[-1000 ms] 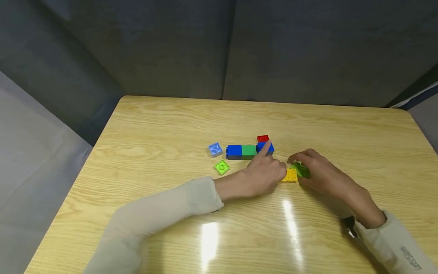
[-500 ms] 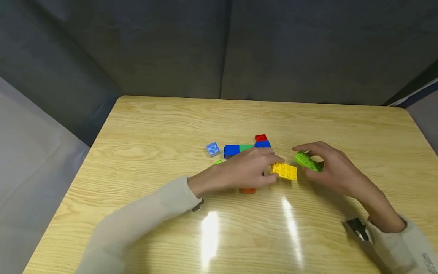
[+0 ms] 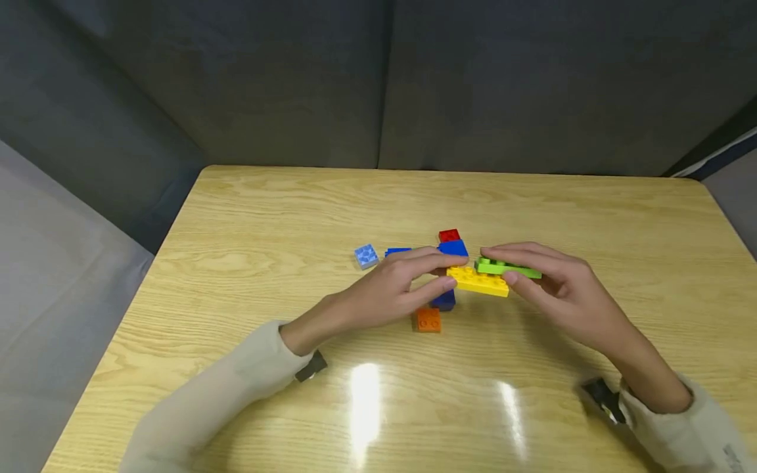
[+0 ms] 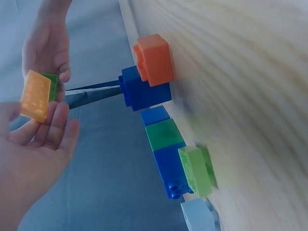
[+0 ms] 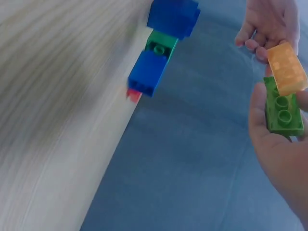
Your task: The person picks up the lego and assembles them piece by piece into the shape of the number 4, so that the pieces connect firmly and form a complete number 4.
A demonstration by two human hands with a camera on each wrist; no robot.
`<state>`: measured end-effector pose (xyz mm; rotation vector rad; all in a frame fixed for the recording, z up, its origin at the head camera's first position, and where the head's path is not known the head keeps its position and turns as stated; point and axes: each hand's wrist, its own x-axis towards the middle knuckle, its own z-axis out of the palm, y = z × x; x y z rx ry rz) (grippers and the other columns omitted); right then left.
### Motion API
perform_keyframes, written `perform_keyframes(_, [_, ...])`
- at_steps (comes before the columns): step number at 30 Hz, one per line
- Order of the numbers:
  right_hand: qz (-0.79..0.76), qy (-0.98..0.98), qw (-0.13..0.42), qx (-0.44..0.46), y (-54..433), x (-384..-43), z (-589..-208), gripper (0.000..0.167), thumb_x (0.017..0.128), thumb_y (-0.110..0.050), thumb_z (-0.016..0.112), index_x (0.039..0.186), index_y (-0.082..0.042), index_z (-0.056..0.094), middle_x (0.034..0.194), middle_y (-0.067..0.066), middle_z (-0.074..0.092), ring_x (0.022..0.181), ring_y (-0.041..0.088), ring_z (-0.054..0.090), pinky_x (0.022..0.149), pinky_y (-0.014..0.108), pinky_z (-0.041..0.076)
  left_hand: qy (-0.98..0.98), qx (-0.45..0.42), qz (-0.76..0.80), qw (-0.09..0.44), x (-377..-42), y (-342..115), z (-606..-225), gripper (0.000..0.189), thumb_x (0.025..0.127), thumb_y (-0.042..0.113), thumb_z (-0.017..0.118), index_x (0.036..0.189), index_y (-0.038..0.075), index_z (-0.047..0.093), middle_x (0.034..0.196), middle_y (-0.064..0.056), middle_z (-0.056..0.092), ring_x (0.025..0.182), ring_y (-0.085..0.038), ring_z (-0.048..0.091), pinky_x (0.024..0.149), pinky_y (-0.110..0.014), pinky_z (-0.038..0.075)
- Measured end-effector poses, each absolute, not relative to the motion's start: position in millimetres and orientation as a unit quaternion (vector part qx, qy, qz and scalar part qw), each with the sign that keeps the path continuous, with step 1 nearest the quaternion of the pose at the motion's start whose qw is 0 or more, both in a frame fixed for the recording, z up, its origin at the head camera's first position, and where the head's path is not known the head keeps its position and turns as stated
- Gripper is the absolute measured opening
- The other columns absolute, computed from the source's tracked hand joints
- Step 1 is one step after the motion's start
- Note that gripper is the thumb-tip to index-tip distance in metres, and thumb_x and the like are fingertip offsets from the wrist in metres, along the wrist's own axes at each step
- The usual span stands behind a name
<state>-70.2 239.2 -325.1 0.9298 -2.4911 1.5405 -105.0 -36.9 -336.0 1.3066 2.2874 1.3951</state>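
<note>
Above the table, my left hand [image 3: 387, 289] pinches a yellow building brick [image 3: 478, 282] by its left end, between thumb and fingers. My right hand [image 3: 558, 282] holds a lime-green brick [image 3: 510, 269] between thumb and fingers. Both bricks are close together, the green one just behind the yellow one in the head view. In the right wrist view the yellow brick [image 5: 288, 67] overlaps part of the green brick [image 5: 284, 118], whose hollow underside shows. Whether they are joined I cannot tell.
On the wooden table [image 3: 284, 217] lie a red brick [image 3: 449, 235], blue bricks [image 3: 454, 247], an orange brick [image 3: 428, 320] and a light-blue brick [image 3: 366, 256]. A green brick [image 4: 164, 134] between blue ones and a lime square brick [image 4: 196, 171] show in the left wrist view.
My left hand has gone from pointing near the blue brick to gripping the yellow brick and lifting it. My right hand has raised the green brick and brought it left, against or near the yellow one.
</note>
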Motion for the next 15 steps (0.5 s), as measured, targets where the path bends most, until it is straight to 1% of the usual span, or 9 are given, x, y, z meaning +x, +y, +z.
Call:
perform_keyframes(2, [0.502, -0.803, 0.042, 0.318, 235, -67, -324, 0.044, 0.096, 0.016, 0.062, 0.137, 0.000, 0.066, 0.135, 0.005, 0.065, 0.103, 0.011, 0.062, 0.060, 0.016, 0.052, 0.759, 0.438, 0.477, 0.068, -103, -40, -336, 0.036, 0.107, 0.012, 0.058, 0.142, 0.001, 0.061, 0.138, -0.010, 0.063, 0.116, -0.011, 0.060, 0.100, -0.024, 0.051])
perform_keyframes(5, [0.496, -0.797, 0.051, 0.340, 229, -64, -321, 0.043, 0.096, 0.014, 0.064, 0.136, 0.000, 0.066, 0.136, 0.005, 0.065, 0.111, 0.011, 0.063, 0.070, 0.015, 0.055, 0.753, 0.438, 0.488, 0.054, -100, -46, -337, 0.034, 0.107, 0.010, 0.058, 0.139, 0.000, 0.063, 0.138, -0.010, 0.064, 0.118, -0.012, 0.060, 0.101, -0.024, 0.050])
perform_keyframes(6, [0.491, -0.796, 0.054, 0.350, 227, -63, -320, 0.042, 0.095, 0.012, 0.067, 0.136, 0.001, 0.066, 0.136, 0.006, 0.065, 0.111, 0.011, 0.062, 0.069, 0.013, 0.052, 0.751, 0.437, 0.493, 0.050, -99, -47, -338, 0.033, 0.107, 0.010, 0.059, 0.138, 0.000, 0.064, 0.138, -0.011, 0.065, 0.119, -0.012, 0.060, 0.101, -0.025, 0.050])
perform_keyframes(7, [0.484, -0.798, 0.056, 0.355, 225, -62, -319, 0.042, 0.095, 0.007, 0.070, 0.136, -0.001, 0.067, 0.136, 0.007, 0.065, 0.114, 0.012, 0.062, 0.070, 0.012, 0.050, 0.748, 0.435, 0.499, 0.047, -98, -48, -338, 0.032, 0.106, 0.009, 0.059, 0.136, -0.001, 0.064, 0.137, -0.012, 0.066, 0.119, -0.013, 0.061, 0.101, -0.025, 0.051])
perform_keyframes(10, [0.453, -0.808, 0.072, 0.370, 220, -61, -317, 0.041, 0.098, -0.019, 0.075, 0.135, -0.003, 0.067, 0.135, 0.008, 0.066, 0.123, 0.014, 0.061, 0.088, 0.014, 0.050, 0.735, 0.435, 0.519, 0.037, -97, -51, -340, 0.030, 0.104, 0.003, 0.060, 0.133, -0.005, 0.064, 0.133, -0.015, 0.067, 0.119, -0.017, 0.064, 0.101, -0.027, 0.052])
perform_keyframes(12, [0.430, -0.815, 0.095, 0.377, 215, -60, -317, 0.050, 0.098, -0.038, 0.073, 0.133, -0.003, 0.068, 0.133, 0.008, 0.067, 0.122, 0.015, 0.061, 0.093, 0.014, 0.049, 0.727, 0.435, 0.530, 0.033, -95, -52, -341, 0.029, 0.104, 0.001, 0.060, 0.132, -0.007, 0.065, 0.132, -0.017, 0.067, 0.121, -0.018, 0.065, 0.102, -0.028, 0.052])
perform_keyframes(13, [0.421, -0.818, 0.108, 0.377, 212, -60, -317, 0.053, 0.098, -0.044, 0.070, 0.131, -0.003, 0.068, 0.130, 0.008, 0.068, 0.123, 0.016, 0.062, 0.100, 0.017, 0.048, 0.724, 0.435, 0.534, 0.032, -94, -52, -341, 0.029, 0.103, 0.000, 0.060, 0.131, -0.007, 0.065, 0.132, -0.017, 0.067, 0.122, -0.019, 0.065, 0.102, -0.029, 0.053])
perform_keyframes(14, [0.415, -0.817, 0.124, 0.380, 210, -60, -317, 0.055, 0.099, -0.048, 0.067, 0.129, -0.002, 0.069, 0.127, 0.009, 0.069, 0.121, 0.016, 0.063, 0.102, 0.019, 0.048, 0.723, 0.435, 0.536, 0.030, -94, -53, -341, 0.029, 0.103, 0.000, 0.061, 0.131, -0.007, 0.065, 0.131, -0.018, 0.067, 0.122, -0.019, 0.065, 0.102, -0.029, 0.053])
perform_keyframes(15, [0.410, -0.815, 0.142, 0.384, 208, -59, -317, 0.054, 0.100, -0.047, 0.065, 0.126, -0.001, 0.070, 0.125, 0.010, 0.070, 0.119, 0.016, 0.064, 0.101, 0.018, 0.049, 0.721, 0.435, 0.539, 0.028, -93, -53, -341, 0.028, 0.103, -0.001, 0.061, 0.130, -0.007, 0.065, 0.130, -0.018, 0.067, 0.121, -0.019, 0.065, 0.102, -0.030, 0.053])
